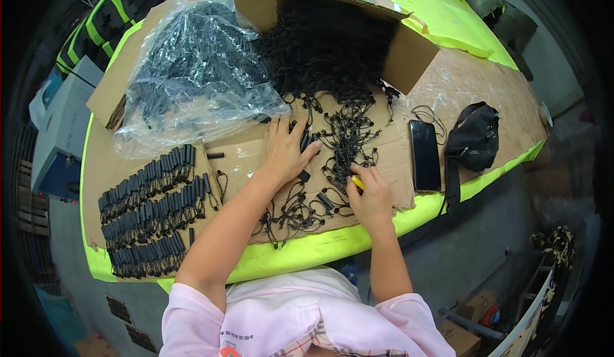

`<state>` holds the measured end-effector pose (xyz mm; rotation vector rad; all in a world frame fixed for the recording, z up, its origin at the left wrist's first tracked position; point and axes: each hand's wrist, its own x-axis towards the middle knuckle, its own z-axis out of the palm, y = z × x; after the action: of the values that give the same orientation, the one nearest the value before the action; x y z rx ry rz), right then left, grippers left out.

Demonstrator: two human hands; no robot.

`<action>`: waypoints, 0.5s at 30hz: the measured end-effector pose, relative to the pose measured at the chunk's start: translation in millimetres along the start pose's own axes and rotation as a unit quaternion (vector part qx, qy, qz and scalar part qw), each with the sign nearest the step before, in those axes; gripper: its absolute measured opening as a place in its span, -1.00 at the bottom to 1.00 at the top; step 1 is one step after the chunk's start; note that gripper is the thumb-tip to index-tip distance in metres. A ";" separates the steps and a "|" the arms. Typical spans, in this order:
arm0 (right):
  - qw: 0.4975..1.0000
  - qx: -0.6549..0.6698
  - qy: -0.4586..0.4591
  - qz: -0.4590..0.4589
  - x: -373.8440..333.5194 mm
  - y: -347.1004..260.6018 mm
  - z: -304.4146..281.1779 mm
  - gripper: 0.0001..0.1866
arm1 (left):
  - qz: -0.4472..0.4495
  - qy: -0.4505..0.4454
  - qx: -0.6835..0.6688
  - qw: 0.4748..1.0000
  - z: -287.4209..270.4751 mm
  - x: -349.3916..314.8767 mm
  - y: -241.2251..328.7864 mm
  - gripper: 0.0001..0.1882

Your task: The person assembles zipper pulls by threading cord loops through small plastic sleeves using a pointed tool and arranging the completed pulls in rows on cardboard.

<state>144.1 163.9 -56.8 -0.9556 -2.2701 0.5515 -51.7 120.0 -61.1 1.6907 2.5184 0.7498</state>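
Observation:
My left hand [284, 152] lies on the cardboard with its fingers spread, next to a few short black tubes [308, 141] by its thumb and fingertips. My right hand [373, 198] is closed round a small yellow tool [357, 183]; most of it is hidden by the fingers, so its kind does not show. It rests at the edge of a tangle of black looped cords [345, 143]. More loose cord loops [288, 217] lie between my forearms. To the left, black tubes with cords attached [150, 212] are laid out in three rows.
A tipped cardboard box [409, 53] spills a large heap of black cords [329, 44]. A clear plastic bag [198, 69] full of dark items lies beside it. At right are a black phone [425, 155] and a black pouch [473, 133]. Bright yellow-green sheeting [281, 258] edges the table.

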 end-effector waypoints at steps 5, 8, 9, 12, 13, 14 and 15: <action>0.977 0.193 0.041 0.086 -6.5 1.3 5.7 -0.79 | 0.043 -0.041 -0.063 0.996 -1.7 -11.6 2.8 -0.40; 0.902 0.383 0.020 0.197 -4.0 -5.9 1.0 -0.85 | 0.067 -0.056 -0.077 0.993 -6.6 -31.8 -0.4 -0.42; 0.844 0.471 0.006 0.257 -2.6 -9.7 -4.6 -0.87 | 0.076 -0.060 -0.074 0.993 -9.1 -38.6 2.9 -0.43; 0.723 0.628 -0.050 0.285 -0.5 -11.3 -18.1 -0.84 | 0.098 -0.074 -0.091 0.988 -22.8 -55.9 9.3 -0.44; 0.659 0.690 -0.066 0.293 -0.8 -8.1 -15.5 -0.83 | 0.086 -0.073 -0.086 0.990 -25.6 -58.7 6.6 -0.44; 0.635 0.711 -0.083 0.289 -2.2 -4.1 -12.8 -0.80 | 0.087 -0.072 -0.104 0.988 -28.7 -61.4 3.1 -0.44; 0.631 0.715 -0.090 0.289 -4.5 -3.2 -14.2 -0.80 | 0.094 -0.070 -0.121 0.986 -34.9 -64.3 3.0 -0.44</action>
<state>154.5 160.4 -46.3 -0.6302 -0.8306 2.2789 -32.0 51.3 -44.8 1.8390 2.1011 0.8738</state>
